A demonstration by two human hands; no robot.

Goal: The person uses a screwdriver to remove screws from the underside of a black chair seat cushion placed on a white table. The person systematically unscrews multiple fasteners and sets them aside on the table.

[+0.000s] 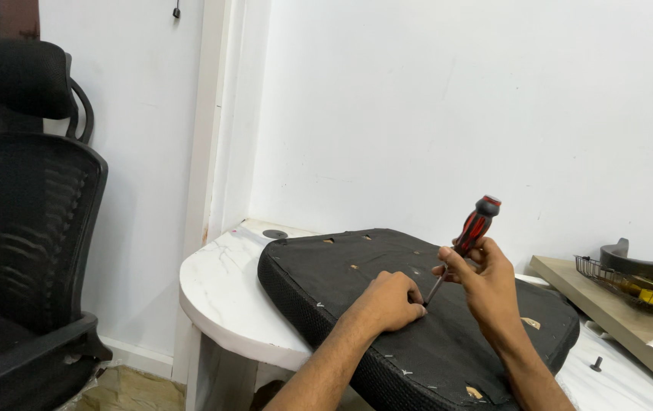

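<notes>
**Screwdriver set against an upturned chair seat**

A black mesh office chair point(25, 221) with a headrest stands on the floor at the left, well apart from the work. A white marble-patterned tabletop point(223, 293) with a rounded corner fills the lower middle, set against the white wall. Lying on it, underside up, is a black chair seat cushion point(341, 266), its dark fabric backing stapled round the rim and pierced by several small holes showing pale wood; it overhangs the tabletop's near edge. At the right edge a beige shelf board point(608, 304) carries a wire basket point(623, 278) with yellow and dark items inside.

The right hand point(486, 285) is closed around a screwdriver point(467, 240) with a red-and-black handle, tilted, its tip down on the seat's underside near the middle. The left hand point(391, 301) rests curled on the fabric, fingertips just beside the screwdriver tip; whether it pinches anything cannot be told. A small black bolt point(596, 364) stands on the tabletop near the seat's right end.
</notes>
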